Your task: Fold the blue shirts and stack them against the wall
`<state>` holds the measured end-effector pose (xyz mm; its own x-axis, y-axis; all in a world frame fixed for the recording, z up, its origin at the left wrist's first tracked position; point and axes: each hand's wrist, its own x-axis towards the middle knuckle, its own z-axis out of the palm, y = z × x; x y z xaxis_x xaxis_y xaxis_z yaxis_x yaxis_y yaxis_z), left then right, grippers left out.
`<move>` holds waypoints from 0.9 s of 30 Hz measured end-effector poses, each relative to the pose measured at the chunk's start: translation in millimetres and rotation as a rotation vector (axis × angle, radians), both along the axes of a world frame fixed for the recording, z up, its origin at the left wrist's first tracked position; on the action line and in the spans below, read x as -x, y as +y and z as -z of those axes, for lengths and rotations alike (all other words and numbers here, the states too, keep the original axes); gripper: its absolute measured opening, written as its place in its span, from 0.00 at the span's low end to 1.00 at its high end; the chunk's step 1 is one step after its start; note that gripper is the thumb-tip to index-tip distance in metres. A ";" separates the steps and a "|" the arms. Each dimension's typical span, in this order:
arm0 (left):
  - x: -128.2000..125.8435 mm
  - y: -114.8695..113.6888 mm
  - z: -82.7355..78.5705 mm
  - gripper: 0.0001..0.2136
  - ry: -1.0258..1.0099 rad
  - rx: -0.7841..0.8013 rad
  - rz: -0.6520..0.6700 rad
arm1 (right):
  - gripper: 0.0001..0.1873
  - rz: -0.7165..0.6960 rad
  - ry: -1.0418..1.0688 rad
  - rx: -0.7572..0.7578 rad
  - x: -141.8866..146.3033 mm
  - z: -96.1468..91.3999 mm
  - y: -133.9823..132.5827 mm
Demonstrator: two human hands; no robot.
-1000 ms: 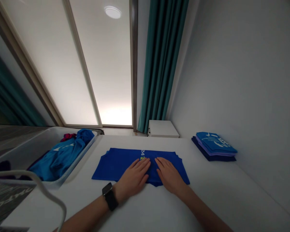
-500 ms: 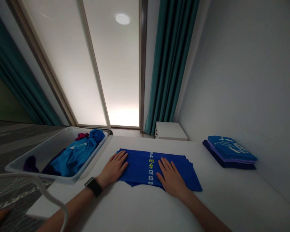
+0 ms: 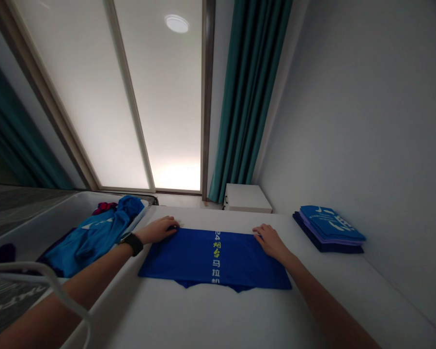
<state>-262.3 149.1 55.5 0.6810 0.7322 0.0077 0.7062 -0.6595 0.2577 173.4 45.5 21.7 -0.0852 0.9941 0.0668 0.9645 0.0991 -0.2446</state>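
Observation:
A royal-blue shirt (image 3: 189,254) lies folded into a wide flat strip on the white table, with white and yellow characters down its middle. Small folds of cloth poke out along its near edge. My left hand (image 3: 160,229), below a dark wristwatch, is at the shirt's far left corner, its fingers curled onto the cloth. At the far right corner, my right hand (image 3: 271,241) bends its fingers and thumb over the edge in a pinch. Both fingertips are partly hidden against the fabric.
On the left stands a translucent plastic bin (image 3: 7,232) holding rumpled blue, purple and red clothes (image 3: 90,237). A stack of folded garments (image 3: 330,230) rests on the table's right side by the wall. A white cable (image 3: 63,291) crosses the lower left; a white cabinet (image 3: 247,198) stands behind.
Both hands have gone from lying flat on the shirt to gripping its far corners. The shirt's left end now spreads further out and its right end looks neater. The view has shifted slightly right.

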 end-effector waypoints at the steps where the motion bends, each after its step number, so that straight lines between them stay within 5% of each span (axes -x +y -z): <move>1: -0.1 0.7 0.0 0.16 -0.011 0.033 -0.010 | 0.18 0.002 0.026 0.039 -4.6 -3.3 2.2; 9: 6.5 6.5 -14.5 0.18 -0.012 0.377 -0.092 | 0.10 -0.109 0.194 0.354 -26.8 -33.3 17.9; 18: 8.0 10.3 -26.6 0.15 -0.005 0.626 -0.049 | 0.15 -0.167 0.252 0.553 -26.5 -42.8 23.0; 22: 5.0 16.7 -28.9 0.12 0.100 0.452 -0.021 | 0.08 -0.170 0.185 0.566 -27.7 -46.4 31.6; 27: -5.9 26.9 -46.5 0.13 0.026 0.101 -0.123 | 0.09 -0.100 0.150 0.220 -31.6 -67.0 47.7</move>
<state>-256.4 176.0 102.0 0.5849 0.8064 -0.0871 0.7875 -0.5389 0.2990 205.0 93.2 88.7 -0.1886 0.9734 -0.1302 0.9041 0.1204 -0.4100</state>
